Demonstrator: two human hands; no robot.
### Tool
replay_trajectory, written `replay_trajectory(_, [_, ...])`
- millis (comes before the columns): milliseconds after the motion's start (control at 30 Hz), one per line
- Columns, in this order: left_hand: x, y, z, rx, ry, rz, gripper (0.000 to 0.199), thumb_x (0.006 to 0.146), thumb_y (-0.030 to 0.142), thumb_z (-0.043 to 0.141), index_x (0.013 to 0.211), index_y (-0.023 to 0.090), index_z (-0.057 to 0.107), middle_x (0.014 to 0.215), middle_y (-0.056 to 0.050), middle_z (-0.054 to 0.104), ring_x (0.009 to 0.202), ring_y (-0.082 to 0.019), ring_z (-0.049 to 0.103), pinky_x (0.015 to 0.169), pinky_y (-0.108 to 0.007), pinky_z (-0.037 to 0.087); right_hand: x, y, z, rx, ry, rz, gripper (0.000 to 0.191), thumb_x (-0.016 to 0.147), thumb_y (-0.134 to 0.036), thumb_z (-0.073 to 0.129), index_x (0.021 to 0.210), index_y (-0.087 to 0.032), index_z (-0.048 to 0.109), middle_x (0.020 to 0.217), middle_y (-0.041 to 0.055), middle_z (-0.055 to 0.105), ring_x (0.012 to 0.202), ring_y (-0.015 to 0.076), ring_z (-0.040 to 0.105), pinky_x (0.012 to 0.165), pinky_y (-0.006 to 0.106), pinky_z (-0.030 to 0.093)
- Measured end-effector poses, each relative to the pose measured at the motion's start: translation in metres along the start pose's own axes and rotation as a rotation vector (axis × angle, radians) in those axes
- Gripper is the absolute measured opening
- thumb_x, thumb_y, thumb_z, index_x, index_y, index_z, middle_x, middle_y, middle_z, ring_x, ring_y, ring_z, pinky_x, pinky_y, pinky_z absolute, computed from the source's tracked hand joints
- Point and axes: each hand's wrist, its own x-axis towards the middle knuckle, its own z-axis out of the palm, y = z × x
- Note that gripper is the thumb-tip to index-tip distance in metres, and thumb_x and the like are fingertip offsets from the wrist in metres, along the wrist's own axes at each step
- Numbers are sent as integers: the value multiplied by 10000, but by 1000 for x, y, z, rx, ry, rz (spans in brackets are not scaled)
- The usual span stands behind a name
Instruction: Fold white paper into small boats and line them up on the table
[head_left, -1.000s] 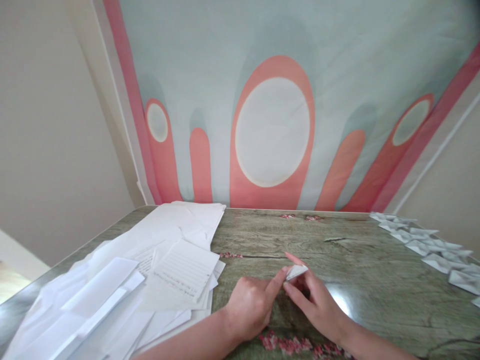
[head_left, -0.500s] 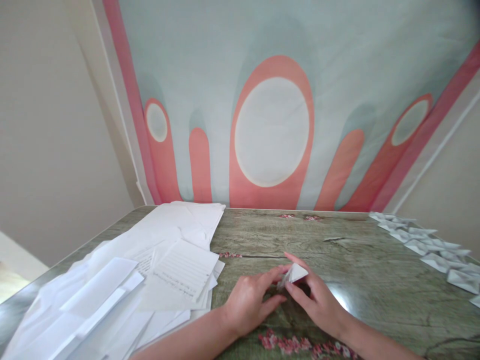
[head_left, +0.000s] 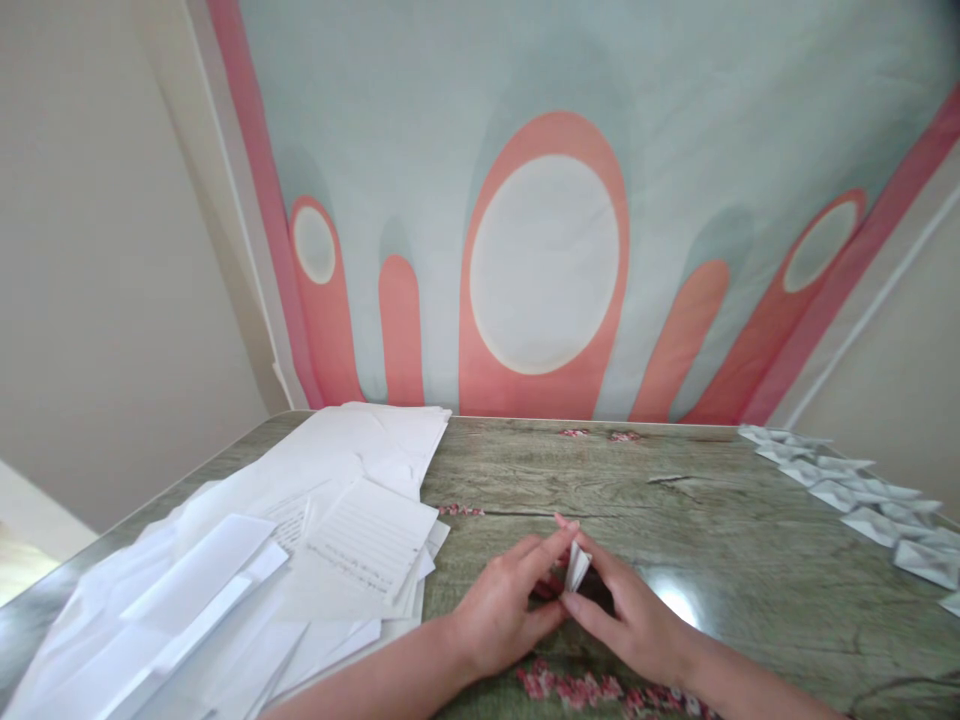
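Observation:
Between my two hands stands a small folded white paper [head_left: 577, 568], its layers seen edge-on. My left hand [head_left: 510, 597] is closed on its left side, the index finger stretched over the top and the thumb below. My right hand [head_left: 637, 607] pinches the same paper from the right, thumb at its lower edge and fingers behind it. The fingertips of both hands meet around the paper and hide part of it.
Loose white sheets [head_left: 352, 425] cover the left of the wood-patterned table [head_left: 525, 465], with a lined, written sheet [head_left: 373, 540] and folded strips [head_left: 199, 570] on top. Several folded paper boats [head_left: 874, 490] line the right edge. A patterned wall covering [head_left: 405, 120] rises behind.
The folded paper has turned from showing a flat triangular face to showing its narrow edge. My fingertips have come closer together around it, the left index finger now reaching over its top.

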Motion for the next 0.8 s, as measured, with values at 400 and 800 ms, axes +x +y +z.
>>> replay_trajectory(400, [0,1,1,-111,40,7,596,769,52,549,1292,303,415,1232,-56,407,799,-95,590,773,-263,529,0,-3,-1,-28,16,9,610,848,-325,525,1393,-231,266,1404,116,378,1275,257,367,1040,482,312])
replay_trajectory(800, [2,0,2,-203,109,-28,513,770,82,581,1232,265,452,1219,-62,411,760,-95,590,703,-254,535,8,-15,-6,-73,195,-57,210,782,-295,594,929,-220,463,840,8,513,776,168,515,713,291,445])
